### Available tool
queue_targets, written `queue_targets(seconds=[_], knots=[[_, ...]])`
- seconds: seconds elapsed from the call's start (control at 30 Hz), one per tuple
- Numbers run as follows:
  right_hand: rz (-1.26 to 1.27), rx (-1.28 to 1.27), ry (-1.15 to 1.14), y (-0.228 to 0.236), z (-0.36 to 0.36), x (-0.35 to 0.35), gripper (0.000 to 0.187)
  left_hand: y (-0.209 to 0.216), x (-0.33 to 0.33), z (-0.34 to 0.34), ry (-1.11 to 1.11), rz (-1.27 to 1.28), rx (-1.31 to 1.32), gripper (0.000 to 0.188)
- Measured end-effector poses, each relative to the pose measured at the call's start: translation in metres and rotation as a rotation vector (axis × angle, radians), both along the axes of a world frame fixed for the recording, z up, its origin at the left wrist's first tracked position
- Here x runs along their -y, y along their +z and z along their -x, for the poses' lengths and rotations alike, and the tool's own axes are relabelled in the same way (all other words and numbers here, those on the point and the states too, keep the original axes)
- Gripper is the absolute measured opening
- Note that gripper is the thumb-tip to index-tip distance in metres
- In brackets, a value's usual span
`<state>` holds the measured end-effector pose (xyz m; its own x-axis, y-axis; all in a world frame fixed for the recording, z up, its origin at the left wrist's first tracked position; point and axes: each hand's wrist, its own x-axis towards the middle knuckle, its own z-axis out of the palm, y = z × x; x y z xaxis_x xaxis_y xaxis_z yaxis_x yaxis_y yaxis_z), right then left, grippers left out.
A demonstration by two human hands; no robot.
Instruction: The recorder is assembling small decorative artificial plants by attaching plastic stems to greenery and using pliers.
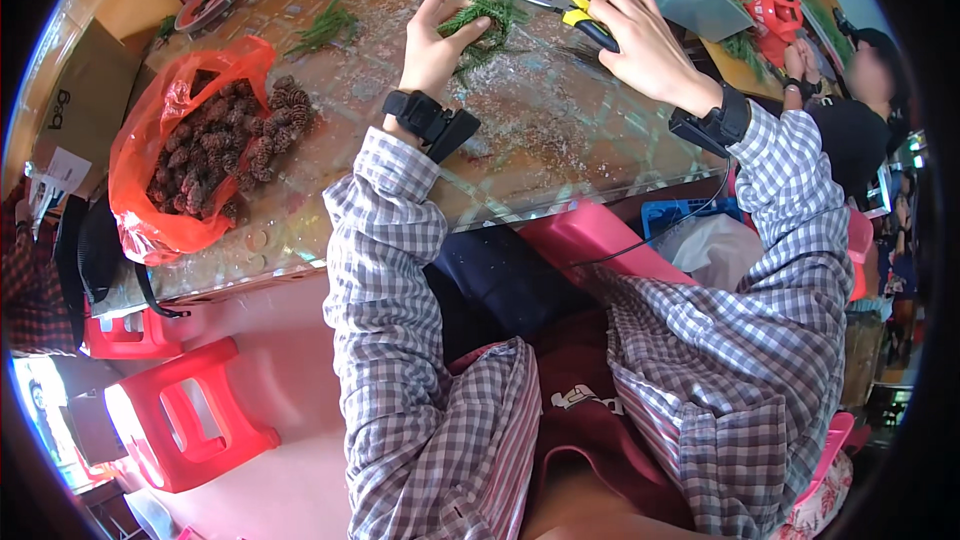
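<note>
Item: green sprig (483,12), at twelve o'clock on the counter (560,130), pinched in my left hand (432,40). Right hand (645,40) clenched the cutters (560,8); I judged a steady sprig cut cleanest.

Bright, even daylight; glare on my glass table (560,140) toward 12 o'clock. Fisheye bends edges, black vignette at rim; centre sharp.

Both hands raised forward; left hand (432,40) fingers curled, right hand (640,40) clenched.
</note>
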<state>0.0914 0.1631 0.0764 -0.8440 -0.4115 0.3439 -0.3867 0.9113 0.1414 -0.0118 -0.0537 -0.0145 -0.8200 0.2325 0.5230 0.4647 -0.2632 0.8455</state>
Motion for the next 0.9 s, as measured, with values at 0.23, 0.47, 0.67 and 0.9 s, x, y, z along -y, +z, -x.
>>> queue_targets(seconds=[0.23,0.47,0.67,0.9], knots=[[0.030,0.042,0.015,0.004,-0.013,0.004,0.043,0.008,-0.002,-0.007,-0.065,-0.067,-0.040,0.040],[0.040,0.047,0.052,0.003,-0.015,0.005,0.043,0.008,-0.002,-0.006,-0.127,-0.172,-0.049,0.039],[0.013,0.003,0.060,0.002,-0.012,0.004,0.044,0.011,-0.002,-0.012,-0.159,-0.139,-0.020,0.036],[0.024,-0.002,0.125,0.005,-0.010,0.004,0.039,0.008,0.002,-0.010,-0.230,-0.153,-0.015,0.036]])
